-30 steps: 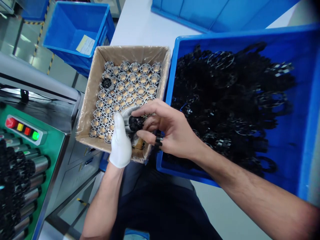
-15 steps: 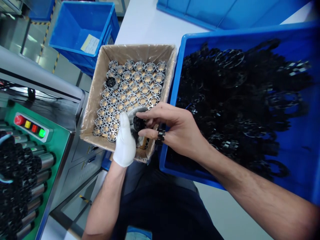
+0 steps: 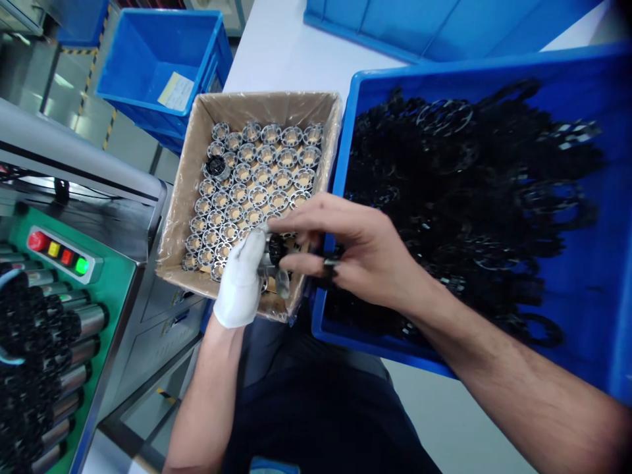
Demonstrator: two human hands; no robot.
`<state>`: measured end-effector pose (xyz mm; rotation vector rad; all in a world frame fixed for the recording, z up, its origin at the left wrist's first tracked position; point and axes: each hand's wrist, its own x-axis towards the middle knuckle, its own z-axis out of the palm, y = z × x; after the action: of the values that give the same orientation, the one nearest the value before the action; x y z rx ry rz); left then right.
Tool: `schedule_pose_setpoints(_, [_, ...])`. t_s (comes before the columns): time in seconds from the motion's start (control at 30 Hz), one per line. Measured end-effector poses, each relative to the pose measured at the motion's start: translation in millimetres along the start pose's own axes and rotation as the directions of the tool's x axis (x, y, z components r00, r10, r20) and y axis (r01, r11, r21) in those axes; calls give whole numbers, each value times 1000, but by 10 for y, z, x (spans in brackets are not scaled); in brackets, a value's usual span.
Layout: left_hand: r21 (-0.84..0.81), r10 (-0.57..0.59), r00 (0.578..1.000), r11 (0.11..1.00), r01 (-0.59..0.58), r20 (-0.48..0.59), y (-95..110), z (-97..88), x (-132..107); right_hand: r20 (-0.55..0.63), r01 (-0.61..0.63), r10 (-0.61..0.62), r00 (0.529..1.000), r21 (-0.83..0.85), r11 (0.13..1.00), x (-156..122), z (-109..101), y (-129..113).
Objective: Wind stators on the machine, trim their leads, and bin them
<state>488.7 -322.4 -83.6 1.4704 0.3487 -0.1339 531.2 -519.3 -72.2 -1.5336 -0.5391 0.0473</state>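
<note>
My left hand [image 3: 241,280], in a white glove, is closed round a small metal cylinder [image 3: 270,258] over the near corner of a cardboard box [image 3: 184,191]. My bare right hand [image 3: 360,253] pinches a black plastic ring onto the cylinder's end with thumb and forefinger. More black rings [image 3: 330,266] sit on one of its lower fingers. The box holds several rows of upright metal cylinders [image 3: 257,178]; one of them [image 3: 217,166] carries a black ring on top.
A large blue bin [image 3: 607,217] full of black plastic rings [image 3: 469,197] stands to the right of the box. An empty blue crate [image 3: 162,66] sits beyond. At left a green machine panel [image 3: 54,250] has coloured buttons, with rows of finished cylinders [image 3: 44,355] below.
Both hands have stayed together over the box's near corner. The right hand's fingers have turned and pressed closer onto the cylinder's end. The view shifted slightly.
</note>
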Motion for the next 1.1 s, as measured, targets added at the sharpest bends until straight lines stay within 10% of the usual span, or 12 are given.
schedule_pose_setpoints(0.13, [-154, -71, 997, 986, 65, -36, 152, 43, 15, -39, -194, 194, 980, 14, 981, 52, -115, -86])
schedule_pose_setpoints(0.3, [-147, -130, 991, 980, 132, 24, 233, 66, 9, 188, -338, 287, 939, 353, 873, 69, -84, -48])
schedule_pose_setpoints(0.67, [-115, 27, 999, 993, -29, -19, 68, 62, 2, 8, -378, 420, 908, 451, 809, 28, 29, -60])
schedule_pose_setpoints(1.1, [-67, 56, 995, 997, -50, 84, 5, 50, -26, -111, -72, 71, 991, -2, 997, -32, 107, -12])
